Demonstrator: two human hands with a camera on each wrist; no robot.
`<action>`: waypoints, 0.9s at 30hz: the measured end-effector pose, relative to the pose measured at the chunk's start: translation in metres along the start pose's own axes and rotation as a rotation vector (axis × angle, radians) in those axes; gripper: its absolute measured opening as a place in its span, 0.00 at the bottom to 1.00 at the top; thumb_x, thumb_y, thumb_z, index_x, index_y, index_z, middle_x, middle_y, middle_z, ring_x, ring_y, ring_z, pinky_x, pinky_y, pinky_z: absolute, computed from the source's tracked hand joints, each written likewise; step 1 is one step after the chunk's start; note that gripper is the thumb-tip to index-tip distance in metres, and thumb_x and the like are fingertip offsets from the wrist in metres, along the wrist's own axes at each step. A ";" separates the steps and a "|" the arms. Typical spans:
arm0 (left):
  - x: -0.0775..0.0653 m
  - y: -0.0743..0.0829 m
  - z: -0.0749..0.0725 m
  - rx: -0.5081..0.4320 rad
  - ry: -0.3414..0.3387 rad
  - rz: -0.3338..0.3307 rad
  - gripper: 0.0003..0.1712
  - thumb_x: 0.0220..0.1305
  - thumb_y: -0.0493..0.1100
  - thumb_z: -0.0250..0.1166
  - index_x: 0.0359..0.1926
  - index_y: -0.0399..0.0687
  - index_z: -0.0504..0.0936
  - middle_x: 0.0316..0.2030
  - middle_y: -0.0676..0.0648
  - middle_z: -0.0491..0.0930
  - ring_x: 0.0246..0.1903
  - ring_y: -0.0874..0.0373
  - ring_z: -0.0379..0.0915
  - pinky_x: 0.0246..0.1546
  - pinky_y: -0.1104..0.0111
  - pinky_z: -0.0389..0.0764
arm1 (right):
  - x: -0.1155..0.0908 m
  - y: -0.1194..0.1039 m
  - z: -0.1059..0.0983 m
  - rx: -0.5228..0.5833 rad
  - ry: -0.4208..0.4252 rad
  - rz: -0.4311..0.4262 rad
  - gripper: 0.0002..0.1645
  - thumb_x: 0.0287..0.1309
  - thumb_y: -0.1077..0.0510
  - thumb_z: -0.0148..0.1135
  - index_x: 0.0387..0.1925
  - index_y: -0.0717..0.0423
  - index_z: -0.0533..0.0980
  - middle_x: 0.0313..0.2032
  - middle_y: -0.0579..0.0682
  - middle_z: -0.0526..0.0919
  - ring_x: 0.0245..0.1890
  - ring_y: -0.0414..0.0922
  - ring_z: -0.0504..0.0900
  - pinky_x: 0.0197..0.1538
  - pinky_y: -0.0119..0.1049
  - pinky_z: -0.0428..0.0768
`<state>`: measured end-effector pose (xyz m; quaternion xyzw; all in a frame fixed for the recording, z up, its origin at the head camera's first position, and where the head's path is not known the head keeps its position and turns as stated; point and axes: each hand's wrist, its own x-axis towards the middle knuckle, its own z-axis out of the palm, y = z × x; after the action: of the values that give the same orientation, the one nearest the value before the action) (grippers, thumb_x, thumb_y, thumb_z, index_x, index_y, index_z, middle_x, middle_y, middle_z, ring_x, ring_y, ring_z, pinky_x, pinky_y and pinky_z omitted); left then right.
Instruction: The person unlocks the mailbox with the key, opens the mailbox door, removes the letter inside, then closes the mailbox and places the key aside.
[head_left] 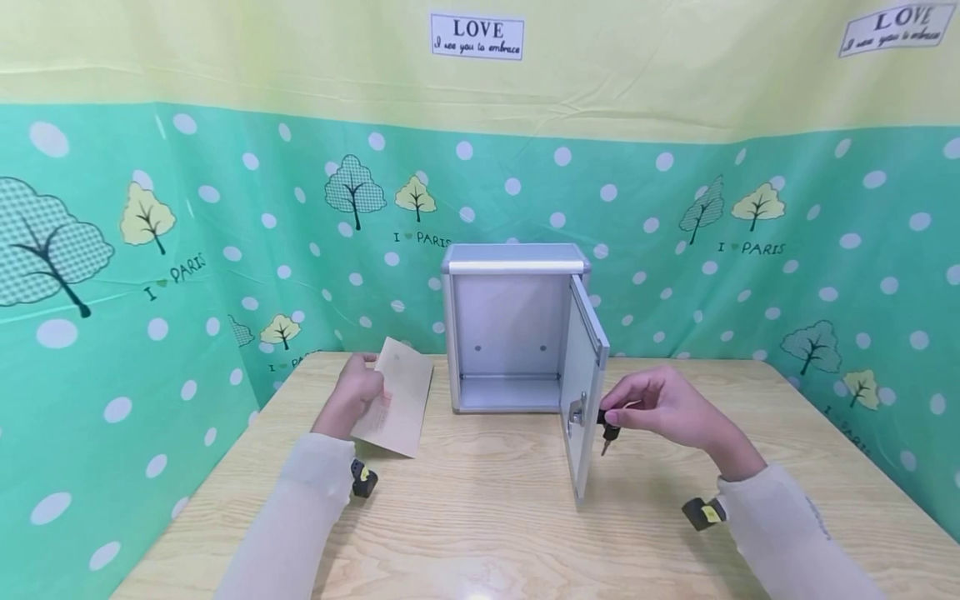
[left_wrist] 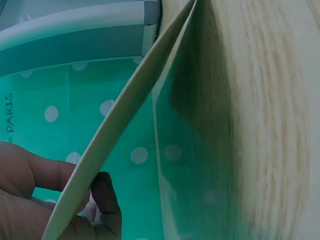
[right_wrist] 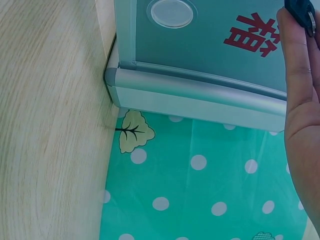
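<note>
A brown paper envelope (head_left: 402,400) with red print is pinched at its left edge by my left hand (head_left: 358,390). In the left wrist view the envelope (left_wrist: 112,120) appears nearly edge-on, thumb and fingers on its two sides. A silver metal box (head_left: 514,259) stands right of it, its door (head_left: 585,375) swung out toward me and its inside bare. At the door's lock, my right hand (head_left: 671,408) pinches a black-headed key (head_left: 604,417) between thumb and fingers; a second key (head_left: 609,437) hangs below. The right wrist view shows the key head (right_wrist: 300,12) at the fingertips.
Both hands are over a light wooden table (head_left: 480,517). Behind the box hangs a green and yellow curtain (head_left: 517,192) with dots and trees. A small black device (head_left: 363,479) is on the left wrist and another black device (head_left: 703,513) on the right.
</note>
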<state>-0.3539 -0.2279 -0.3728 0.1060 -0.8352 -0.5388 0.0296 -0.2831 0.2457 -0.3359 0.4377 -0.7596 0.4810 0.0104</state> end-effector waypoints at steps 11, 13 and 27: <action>0.002 -0.007 -0.002 0.056 -0.008 -0.031 0.40 0.59 0.23 0.45 0.75 0.28 0.55 0.63 0.27 0.69 0.62 0.34 0.68 0.64 0.48 0.74 | 0.000 0.002 -0.001 0.015 -0.009 -0.006 0.10 0.61 0.72 0.67 0.42 0.59 0.86 0.38 0.53 0.89 0.33 0.43 0.87 0.34 0.39 0.88; 0.002 -0.008 -0.003 0.060 -0.003 -0.032 0.40 0.59 0.23 0.45 0.75 0.27 0.55 0.63 0.27 0.69 0.62 0.33 0.69 0.64 0.48 0.74 | 0.000 0.001 -0.001 0.018 -0.009 -0.004 0.10 0.62 0.72 0.67 0.42 0.59 0.85 0.38 0.53 0.89 0.34 0.43 0.88 0.35 0.39 0.88; 0.007 -0.014 -0.008 0.109 -0.024 -0.062 0.39 0.61 0.26 0.49 0.74 0.21 0.54 0.69 0.22 0.60 0.66 0.29 0.63 0.66 0.44 0.72 | -0.001 0.001 0.000 0.033 -0.006 0.003 0.10 0.62 0.73 0.66 0.42 0.60 0.85 0.38 0.53 0.89 0.35 0.42 0.88 0.37 0.38 0.88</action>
<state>-0.3576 -0.2421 -0.3828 0.1267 -0.8599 -0.4944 -0.0029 -0.2834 0.2467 -0.3369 0.4381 -0.7523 0.4921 0.0004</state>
